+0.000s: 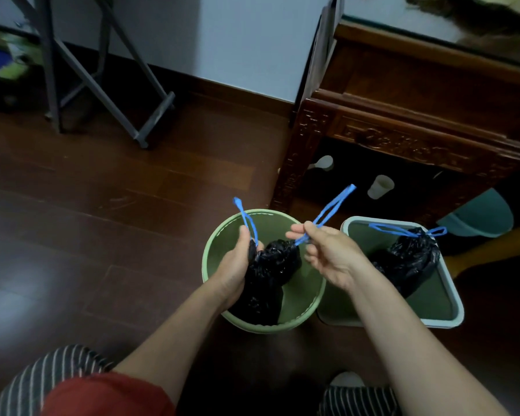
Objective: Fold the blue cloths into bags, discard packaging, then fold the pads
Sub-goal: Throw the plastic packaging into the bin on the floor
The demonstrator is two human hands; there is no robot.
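A black plastic bag [272, 265] sits inside a round green bin [219, 244] on the floor. My left hand [237, 265] grips the bag's gathered neck, and a blue drawstring loop [244, 216] sticks up above my fingers. My right hand [324, 253] pinches the bag's second blue drawstring loop [333, 208] and holds it stretched up to the right. To the right stands a square pale bin [451, 313] that holds another black bag [409, 259], closed with tied blue drawstrings [403, 231].
A carved dark wooden table [403, 124] stands behind the bins, with two pale cups [380, 187] on the floor beneath it. A teal dustpan [478, 217] lies at the right. Grey folding legs [102, 70] stand at the back left on the wooden floor.
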